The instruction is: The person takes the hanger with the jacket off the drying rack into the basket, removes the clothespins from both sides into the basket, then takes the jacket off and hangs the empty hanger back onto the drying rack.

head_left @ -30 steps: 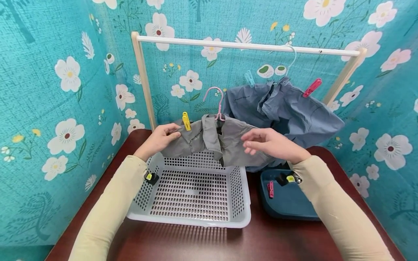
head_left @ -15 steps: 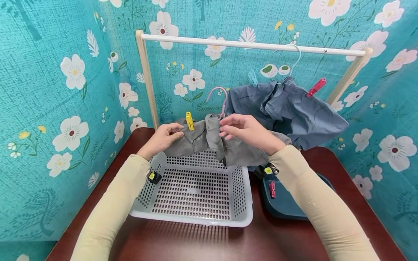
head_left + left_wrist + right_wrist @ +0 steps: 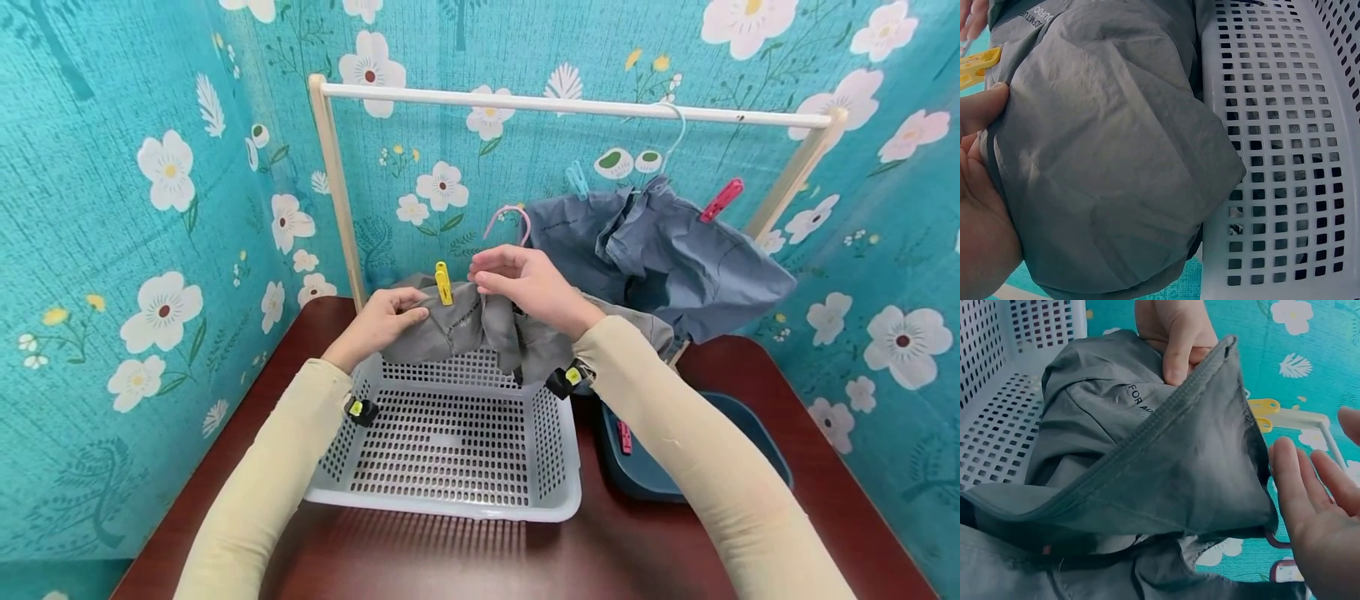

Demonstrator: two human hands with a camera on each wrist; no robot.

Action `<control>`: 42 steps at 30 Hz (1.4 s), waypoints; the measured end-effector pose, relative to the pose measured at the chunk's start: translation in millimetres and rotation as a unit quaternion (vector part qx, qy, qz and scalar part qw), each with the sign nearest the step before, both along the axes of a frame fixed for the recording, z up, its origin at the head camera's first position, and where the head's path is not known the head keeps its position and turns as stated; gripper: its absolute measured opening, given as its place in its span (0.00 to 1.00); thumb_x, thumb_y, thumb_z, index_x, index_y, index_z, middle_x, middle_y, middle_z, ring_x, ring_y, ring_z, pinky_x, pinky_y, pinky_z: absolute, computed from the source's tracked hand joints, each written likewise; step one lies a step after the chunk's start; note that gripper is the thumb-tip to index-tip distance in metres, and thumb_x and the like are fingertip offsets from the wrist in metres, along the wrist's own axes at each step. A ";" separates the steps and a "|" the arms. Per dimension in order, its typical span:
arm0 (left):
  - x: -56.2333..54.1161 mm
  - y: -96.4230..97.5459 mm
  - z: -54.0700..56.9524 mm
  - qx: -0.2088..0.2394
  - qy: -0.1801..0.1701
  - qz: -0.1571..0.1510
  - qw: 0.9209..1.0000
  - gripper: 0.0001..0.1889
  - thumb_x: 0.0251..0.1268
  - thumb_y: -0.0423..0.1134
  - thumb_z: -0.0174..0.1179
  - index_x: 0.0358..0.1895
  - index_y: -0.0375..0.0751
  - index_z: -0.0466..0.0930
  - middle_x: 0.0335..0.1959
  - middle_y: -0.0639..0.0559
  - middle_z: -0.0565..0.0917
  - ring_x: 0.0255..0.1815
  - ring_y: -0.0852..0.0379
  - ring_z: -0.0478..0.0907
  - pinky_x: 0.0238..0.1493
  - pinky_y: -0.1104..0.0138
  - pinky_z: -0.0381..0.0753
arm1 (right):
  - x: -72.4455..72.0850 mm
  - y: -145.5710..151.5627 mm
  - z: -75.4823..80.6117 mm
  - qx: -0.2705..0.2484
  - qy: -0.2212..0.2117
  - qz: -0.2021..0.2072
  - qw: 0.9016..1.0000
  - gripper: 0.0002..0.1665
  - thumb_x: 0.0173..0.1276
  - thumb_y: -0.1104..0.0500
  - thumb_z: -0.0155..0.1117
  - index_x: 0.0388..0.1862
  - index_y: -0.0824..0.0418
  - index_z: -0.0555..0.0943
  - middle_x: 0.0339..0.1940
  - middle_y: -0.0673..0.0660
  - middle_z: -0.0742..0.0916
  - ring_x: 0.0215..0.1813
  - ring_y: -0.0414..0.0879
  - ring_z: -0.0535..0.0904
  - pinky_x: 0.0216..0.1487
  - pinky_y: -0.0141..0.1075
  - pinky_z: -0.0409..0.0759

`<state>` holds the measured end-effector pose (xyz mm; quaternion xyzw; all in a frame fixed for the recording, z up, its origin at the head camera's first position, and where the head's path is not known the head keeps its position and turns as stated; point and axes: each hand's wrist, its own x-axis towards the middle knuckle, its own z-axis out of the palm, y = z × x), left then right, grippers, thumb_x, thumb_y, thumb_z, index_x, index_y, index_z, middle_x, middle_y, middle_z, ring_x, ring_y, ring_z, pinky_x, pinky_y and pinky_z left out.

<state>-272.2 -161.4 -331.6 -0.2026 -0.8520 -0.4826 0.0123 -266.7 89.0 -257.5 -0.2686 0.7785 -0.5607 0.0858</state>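
Observation:
A grey garment (image 3: 435, 337) with dark lettering and a collar is on a pink hanger (image 3: 509, 208), its hook standing free below the rail. My left hand (image 3: 382, 321) pinches the garment's left shoulder, thumb in front, as the left wrist view shows. Just beside that thumb, a yellow clothespin (image 3: 444, 283) clips the shoulder edge. My right hand (image 3: 532, 287) is at the collar below the hook, fingers loosely extended and nothing gripped. In the right wrist view its fingertips (image 3: 1285, 450) lie right by the raised collar flap (image 3: 1197, 469).
Beneath the garment stands a light grey perforated basket (image 3: 442, 510). A blue garment (image 3: 705, 267) hangs from the white rail (image 3: 585, 106) on a light blue hanger, with a blue clothespin (image 3: 577, 179) and a pink clothespin (image 3: 722, 200). A dark blue tub (image 3: 742, 433) at right holds pink clothespins (image 3: 624, 437).
My right hand has moved left from the garment's right side to the collar near the hanger hook. My left hand has kept its pinch on the shoulder.

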 end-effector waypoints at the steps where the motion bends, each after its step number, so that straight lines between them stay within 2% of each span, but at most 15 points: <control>1: 4.1 1.7 3.8 0.001 -0.002 0.001 1.000 0.10 0.69 0.33 0.55 0.47 0.33 0.81 0.37 0.43 0.81 0.30 0.54 0.67 0.32 0.63 0.67 | -1.2 -1.6 0.5 0.007 0.000 -0.003 1.000 0.22 0.71 0.58 0.59 0.61 0.65 0.73 0.56 0.59 0.80 0.58 0.47 0.76 0.56 0.37 0.73; 5: 20.1 6.9 19.4 -0.001 0.000 0.002 1.000 0.10 0.69 0.31 0.54 0.48 0.30 0.80 0.36 0.41 0.80 0.29 0.55 0.67 0.32 0.64 0.67 | -5.7 -7.6 1.8 0.033 0.010 -0.014 0.999 0.22 0.70 0.57 0.59 0.61 0.61 0.74 0.56 0.56 0.81 0.59 0.44 0.75 0.57 0.37 0.72; 9: 22.1 7.9 20.6 -0.001 0.000 0.004 1.000 0.10 0.69 0.31 0.54 0.49 0.30 0.80 0.38 0.39 0.80 0.32 0.53 0.69 0.34 0.64 0.68 | -10.0 -15.4 2.9 0.048 0.019 -0.009 0.999 0.22 0.71 0.57 0.59 0.62 0.61 0.73 0.56 0.56 0.81 0.59 0.45 0.75 0.57 0.35 0.71; 13: 20.8 9.9 20.4 0.000 0.001 -0.001 1.000 0.10 0.69 0.31 0.54 0.49 0.31 0.80 0.45 0.38 0.81 0.43 0.49 0.76 0.40 0.61 0.73 | -12.4 -22.4 4.4 0.069 0.027 -0.004 0.997 0.23 0.70 0.58 0.59 0.62 0.61 0.73 0.57 0.57 0.80 0.59 0.46 0.75 0.55 0.34 0.72; 16: 19.8 11.8 20.1 0.000 0.002 -0.003 1.000 0.10 0.69 0.31 0.55 0.49 0.31 0.80 0.49 0.39 0.80 0.50 0.47 0.77 0.44 0.59 0.75 | -14.3 -26.2 5.2 0.093 0.038 -0.008 0.995 0.24 0.70 0.58 0.59 0.63 0.60 0.72 0.57 0.55 0.79 0.58 0.45 0.75 0.54 0.33 0.73; 22: 24.1 14.9 23.1 -0.005 -0.001 0.000 1.000 0.11 0.69 0.32 0.54 0.49 0.32 0.80 0.49 0.39 0.80 0.47 0.47 0.77 0.42 0.60 0.74 | -21.5 -32.6 6.1 0.142 0.055 -0.019 0.988 0.24 0.70 0.55 0.60 0.63 0.58 0.73 0.56 0.54 0.80 0.58 0.44 0.75 0.53 0.32 0.73; 29: -7.4 8.0 -10.2 0.006 0.009 -0.008 1.000 0.09 0.68 0.36 0.57 0.47 0.40 0.82 0.47 0.45 0.82 0.45 0.51 0.78 0.41 0.58 0.74 | -23.9 -32.8 5.6 0.190 0.070 -0.024 0.979 0.21 0.68 0.54 0.63 0.58 0.57 0.78 0.49 0.53 0.83 0.54 0.45 0.77 0.51 0.34 0.74; 34: -7.4 8.0 -9.8 0.002 0.017 -0.008 1.000 0.09 0.68 0.35 0.57 0.48 0.41 0.82 0.45 0.46 0.83 0.41 0.53 0.78 0.38 0.61 0.74 | -24.4 -31.4 1.2 0.183 0.101 -0.022 0.978 0.18 0.69 0.54 0.61 0.56 0.58 0.79 0.48 0.54 0.84 0.54 0.46 0.77 0.51 0.33 0.74; 37: -7.2 8.1 -9.9 0.003 0.017 -0.007 1.000 0.09 0.68 0.35 0.57 0.47 0.41 0.82 0.45 0.46 0.83 0.40 0.53 0.78 0.37 0.61 0.74 | -22.6 -30.8 0.5 0.169 0.107 -0.039 0.979 0.18 0.69 0.54 0.60 0.56 0.58 0.79 0.49 0.54 0.83 0.55 0.46 0.77 0.52 0.33 0.74; 40: -7.6 6.8 -10.2 0.006 0.018 -0.005 1.000 0.08 0.68 0.35 0.57 0.46 0.40 0.82 0.44 0.46 0.83 0.38 0.53 0.77 0.36 0.62 0.73 | -20.3 -30.4 2.2 0.135 0.095 -0.067 0.984 0.19 0.70 0.54 0.60 0.58 0.58 0.78 0.50 0.55 0.83 0.55 0.47 0.78 0.51 0.34 0.74; 42: -8.4 4.8 -10.4 0.012 0.022 0.000 1.000 0.08 0.68 0.35 0.57 0.46 0.40 0.83 0.42 0.46 0.83 0.37 0.53 0.76 0.36 0.62 0.73 | -18.5 -30.1 4.9 0.093 0.075 -0.072 0.990 0.20 0.70 0.55 0.59 0.59 0.60 0.77 0.50 0.56 0.83 0.54 0.48 0.78 0.51 0.34 0.75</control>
